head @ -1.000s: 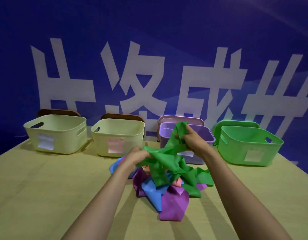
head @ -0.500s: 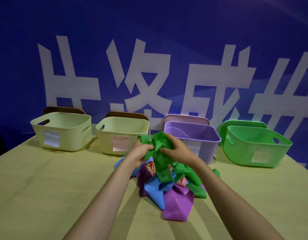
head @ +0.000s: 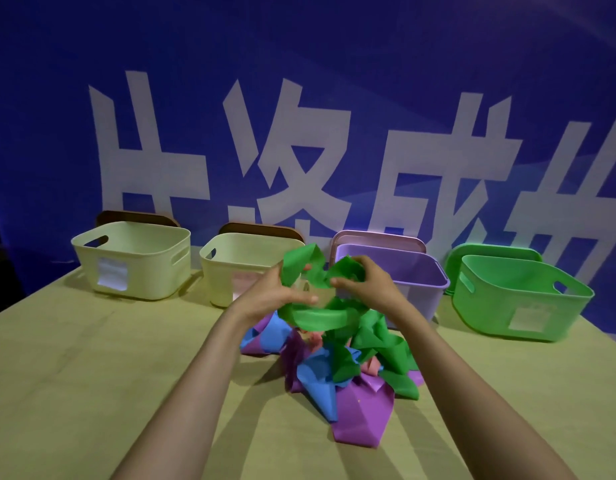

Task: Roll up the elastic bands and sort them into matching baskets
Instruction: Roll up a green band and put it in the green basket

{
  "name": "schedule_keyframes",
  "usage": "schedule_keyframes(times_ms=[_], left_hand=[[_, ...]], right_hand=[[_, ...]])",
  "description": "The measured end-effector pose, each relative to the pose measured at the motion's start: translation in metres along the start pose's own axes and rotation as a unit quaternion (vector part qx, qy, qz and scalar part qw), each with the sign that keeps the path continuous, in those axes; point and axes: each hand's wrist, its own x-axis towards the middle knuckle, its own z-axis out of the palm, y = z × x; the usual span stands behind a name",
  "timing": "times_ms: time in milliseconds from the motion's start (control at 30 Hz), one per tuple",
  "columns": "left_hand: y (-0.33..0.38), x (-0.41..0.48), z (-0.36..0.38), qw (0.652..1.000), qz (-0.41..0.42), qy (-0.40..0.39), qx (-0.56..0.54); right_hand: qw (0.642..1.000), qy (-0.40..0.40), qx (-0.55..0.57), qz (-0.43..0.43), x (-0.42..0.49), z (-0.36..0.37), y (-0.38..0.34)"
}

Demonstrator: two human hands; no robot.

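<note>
Taking the heap as the dial's centre, both bare forearms are reaching in from six o'clock over the table (head: 91,393). Its top is lying open from seven round to nine and again at four, so the elbows are getting room to swing.

At the centre the heap of loose bands (head: 396,358) is sprawling, with a purple band (head: 363,417) and a blue band (head: 320,386) lying nearest. The green band (head: 320,315) is rising out of it, its lower folds lying tangled among the others toward three.

Just past the heap, toward twelve, the left hand (head: 265,296) is curling its fingers round a loop of that green strip. The right hand (head: 365,289) is pinching a bunched wad of it between thumb and fingers, so neither hand is open. Lifted like this, they are probably drawing the strip clear of the tangle so it can be wound.

Farther off, four baskets are standing mouth-up in a row:
- two cream baskets (head: 136,265) at ten and eleven;
- the purple basket (head: 414,282) at one, just behind the right hand, where its rim may be threatening to snag a trailing end;
- the green basket (head: 514,299) at two, well apart, with bare table in front of it.

A blue banner (head: 299,64) is closing off the far edge.
</note>
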Motion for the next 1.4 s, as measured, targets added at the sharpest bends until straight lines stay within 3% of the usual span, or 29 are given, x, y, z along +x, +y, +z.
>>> schedule_keyframes(times_ms=[133,233,333,400,467,500,600,700,833,967,1033,1100,1200,1300,1400], left_hand=[[0.013,0.003,0.004,0.994,0.001,0.095,-0.048],[0.01,0.007,0.0,0.993,-0.019,0.111,-0.032],[0.009,0.008,-0.007,0.997,-0.047,0.053,0.006],[0.014,0.005,-0.01,0.985,-0.104,-0.031,0.133],[0.015,0.008,-0.009,0.95,-0.13,-0.082,0.27],[0.017,0.011,-0.006,0.952,-0.122,-0.075,0.271],[0.037,0.018,0.014,0.996,-0.014,-0.003,0.087],[0.065,0.027,0.033,0.997,0.064,-0.006,-0.051],[0.087,0.039,0.04,0.992,0.072,-0.033,-0.103],[0.103,0.041,0.039,0.969,0.045,-0.05,-0.236],[0.106,0.042,0.041,0.983,0.027,-0.034,-0.177],[0.105,0.042,0.042,0.998,0.039,-0.038,-0.011],[0.102,0.042,0.044,0.967,0.115,-0.031,0.226],[0.1,0.048,0.049,0.945,0.234,0.047,0.222],[0.1,0.061,0.053,0.952,0.249,0.098,0.145]], right_hand=[[0.985,0.14,0.066,-0.074,0.0,-0.01,-0.011],[0.956,0.178,0.219,-0.074,0.004,-0.032,-0.019],[0.89,0.135,0.435,-0.019,0.003,-0.055,-0.036],[0.859,0.093,0.504,-0.006,0.0,-0.067,-0.043],[0.852,0.035,0.521,-0.021,-0.007,-0.074,-0.049],[0.859,0.008,0.511,-0.034,-0.009,-0.077,-0.052],[0.905,-0.042,0.416,-0.078,-0.018,-0.084,-0.064],[0.93,-0.059,0.347,-0.11,-0.023,-0.085,-0.072],[0.944,-0.014,0.289,-0.158,-0.023,-0.093,-0.076],[0.978,0.039,0.078,-0.189,-0.018,-0.11,-0.067],[0.986,0.01,0.018,-0.168,-0.014,-0.116,-0.059],[0.989,-0.002,0.026,-0.144,-0.012,-0.119,-0.054],[0.988,0.031,0.087,-0.123,-0.01,-0.124,-0.05],[0.989,0.036,0.037,-0.136,-0.004,-0.125,-0.044],[0.985,0.047,-0.087,-0.143,0.006,-0.117,-0.028]])
